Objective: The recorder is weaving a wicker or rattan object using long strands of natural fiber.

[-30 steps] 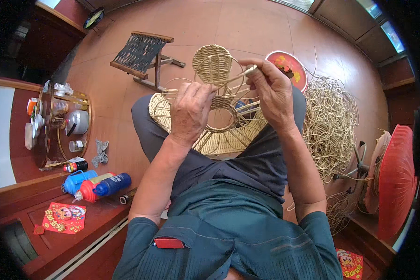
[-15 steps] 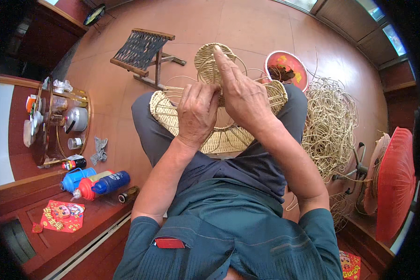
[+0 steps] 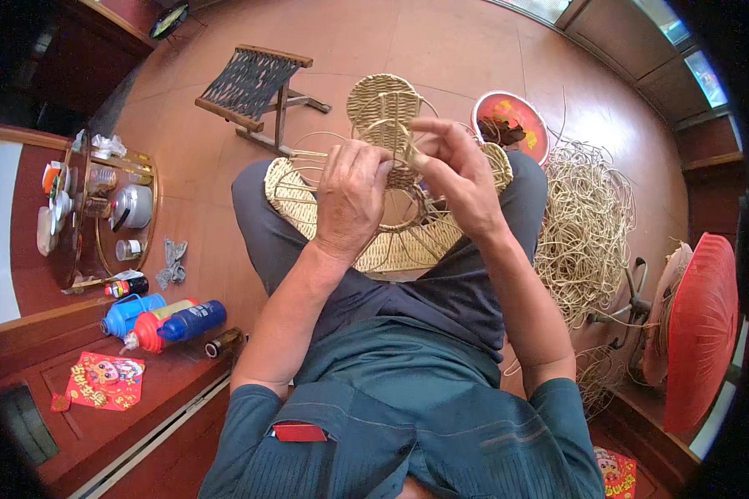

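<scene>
Several left-hand fingers (image 3: pixel 347 162) partly hide the wickerwork (image 3: pixel 383 104).

Left hand (image 3: pixel 349 198) pinches the woven straw piece (image 3: pixel 391 253) near its central ring, between the knees (image 3: pixel 256 200). Right hand (image 3: pixel 466 181) alongside, thumb and index at a pale strand (image 3: pixel 410 150). Cord heap (image 3: pixel 587 233) on floor (image 3: pixel 449 50) by right knee, red basin (image 3: pixel 512 108) just past it. Webbed stool (image 3: pixel 254 83) ahead-left.
</scene>
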`<control>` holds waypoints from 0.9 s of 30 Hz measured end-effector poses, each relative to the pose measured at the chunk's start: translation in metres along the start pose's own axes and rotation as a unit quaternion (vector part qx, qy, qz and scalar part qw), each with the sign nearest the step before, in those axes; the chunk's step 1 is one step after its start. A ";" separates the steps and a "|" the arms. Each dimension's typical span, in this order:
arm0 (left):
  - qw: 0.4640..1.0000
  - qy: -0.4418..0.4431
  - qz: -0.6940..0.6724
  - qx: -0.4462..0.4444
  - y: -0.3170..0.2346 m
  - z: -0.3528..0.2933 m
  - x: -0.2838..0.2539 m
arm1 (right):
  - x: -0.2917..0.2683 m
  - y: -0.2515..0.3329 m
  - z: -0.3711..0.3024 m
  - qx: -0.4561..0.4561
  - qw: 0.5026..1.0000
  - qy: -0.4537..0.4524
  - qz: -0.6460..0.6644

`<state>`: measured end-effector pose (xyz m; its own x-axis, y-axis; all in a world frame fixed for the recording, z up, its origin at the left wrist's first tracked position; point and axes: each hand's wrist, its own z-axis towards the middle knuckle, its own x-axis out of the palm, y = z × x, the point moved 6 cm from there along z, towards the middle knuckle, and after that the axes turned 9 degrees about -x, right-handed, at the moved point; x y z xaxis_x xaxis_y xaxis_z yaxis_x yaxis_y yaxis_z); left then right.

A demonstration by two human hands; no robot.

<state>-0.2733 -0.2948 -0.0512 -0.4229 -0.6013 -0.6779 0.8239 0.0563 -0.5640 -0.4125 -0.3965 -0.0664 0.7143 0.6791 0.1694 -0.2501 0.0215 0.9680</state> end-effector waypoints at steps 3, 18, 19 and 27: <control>1.000 0.016 -0.004 0.003 -0.004 0.002 -0.002 | -0.026 -0.008 -0.023 0.037 0.998 -0.018 -0.041; 0.996 0.021 0.084 0.037 -0.027 0.010 0.032 | -0.124 0.075 -0.023 -0.173 0.958 -0.226 -0.024; 0.995 0.030 0.095 0.030 -0.028 0.010 0.034 | -0.115 0.078 -0.023 -0.158 0.942 -0.231 -0.183; 0.984 0.157 -0.002 -0.089 -0.029 0.006 0.040 | -0.052 0.031 -0.035 -0.053 0.930 -0.114 -0.344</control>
<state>-0.3116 -0.3249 -0.0594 -0.5447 -0.3272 -0.7722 0.7546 0.2103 -0.6215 -0.4804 -0.4059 -0.0521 0.8464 0.3041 -0.4372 0.2635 0.4742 0.8400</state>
